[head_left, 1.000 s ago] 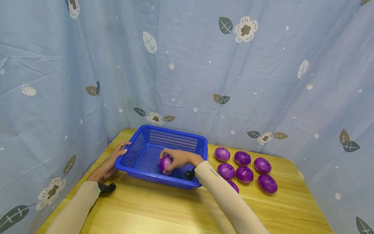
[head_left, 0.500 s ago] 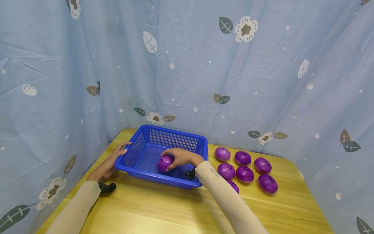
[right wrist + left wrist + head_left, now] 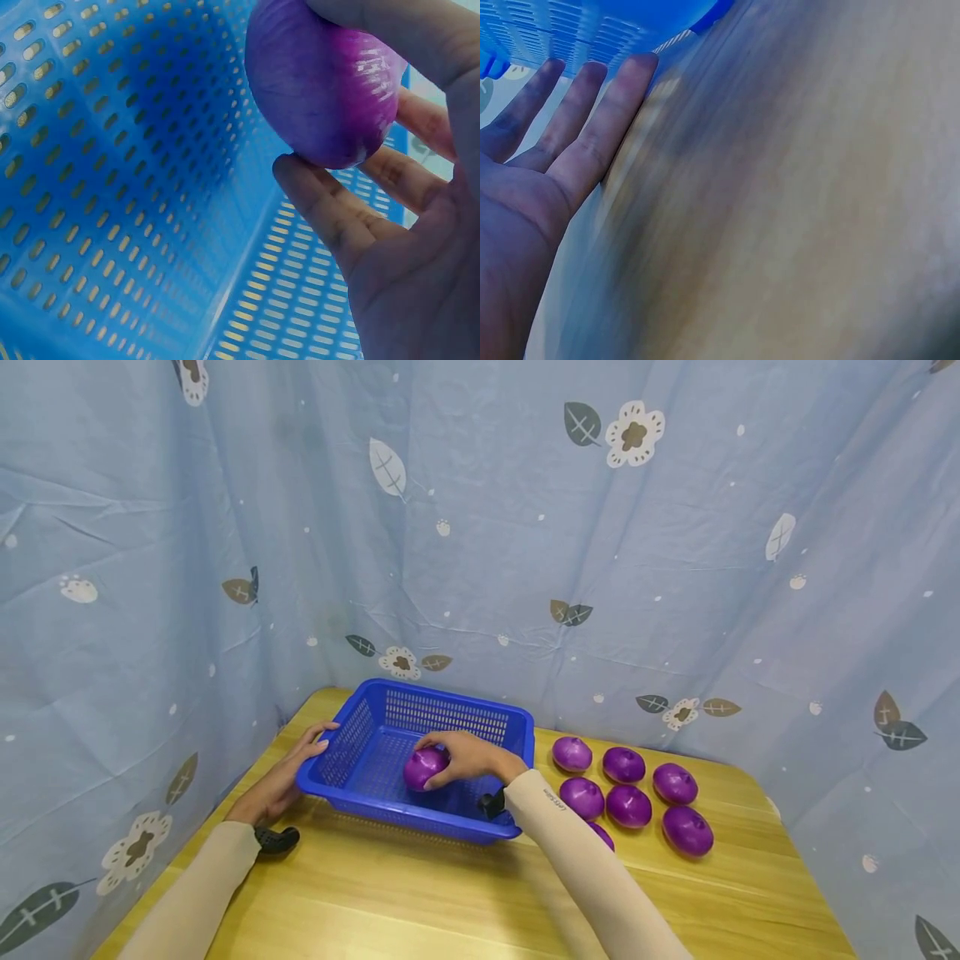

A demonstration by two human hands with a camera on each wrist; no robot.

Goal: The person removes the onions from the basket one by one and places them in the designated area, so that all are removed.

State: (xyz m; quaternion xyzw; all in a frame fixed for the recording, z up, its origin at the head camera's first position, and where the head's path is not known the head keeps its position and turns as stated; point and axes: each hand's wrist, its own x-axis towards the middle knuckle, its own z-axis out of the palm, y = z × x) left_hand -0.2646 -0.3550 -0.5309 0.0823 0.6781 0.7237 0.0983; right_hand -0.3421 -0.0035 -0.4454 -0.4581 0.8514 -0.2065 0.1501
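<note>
A glossy purple onion (image 3: pixel 424 769) is held over the inside of the blue plastic basket (image 3: pixel 420 814) by my right hand (image 3: pixel 468 758). In the right wrist view, thumb and fingertips pinch the onion (image 3: pixel 322 90) from two sides, with the perforated wall and floor of the basket behind it. My left hand (image 3: pixel 277 781) rests against the basket's left end, fingertips at the rim. From the left wrist view, its fingers (image 3: pixel 592 142) look nearly straight and touch the slotted outer wall of the basket (image 3: pixel 592 34).
Several more purple onions (image 3: pixel 628 806) lie on the wooden table (image 3: pixel 360 893) to the right of the basket; the right forearm partly hides one. A pale blue patterned curtain (image 3: pixel 480 527) hangs behind the table and along its sides. Black wrist devices (image 3: pixel 276 841) sit at the sleeves.
My right hand has lifted slightly, and the onion has turned in its fingers so more of it shows. The left hand and basket have stayed in place.
</note>
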